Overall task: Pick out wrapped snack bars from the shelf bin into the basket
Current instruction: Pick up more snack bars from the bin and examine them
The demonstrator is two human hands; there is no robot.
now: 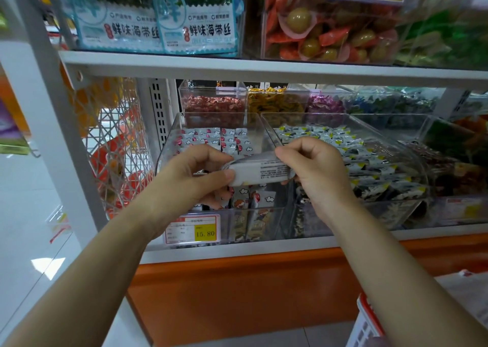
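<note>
Head view. Item: wrapped snack bar [260, 171], held level at centre, just before the shelf bin [171, 135]. Left hand [195, 177] pinches its left end, right hand [314, 169] pinches its right end. Basket [365, 323] at 5 o'clock. Advised: free one hand and lower the bar there, gripping lightly.

Two hands, the left hand [195, 173] and the right hand [315, 168], share one wrapped snack bar [264, 171]. Two large clear bins sit in front, the left bin [167, 140] and the right bin [420, 169], each with bars too many to count. Two seaweed packs [120, 24] stand above. Two yellow price tags [204, 233] are readable. One basket [367, 323] shows.
</note>
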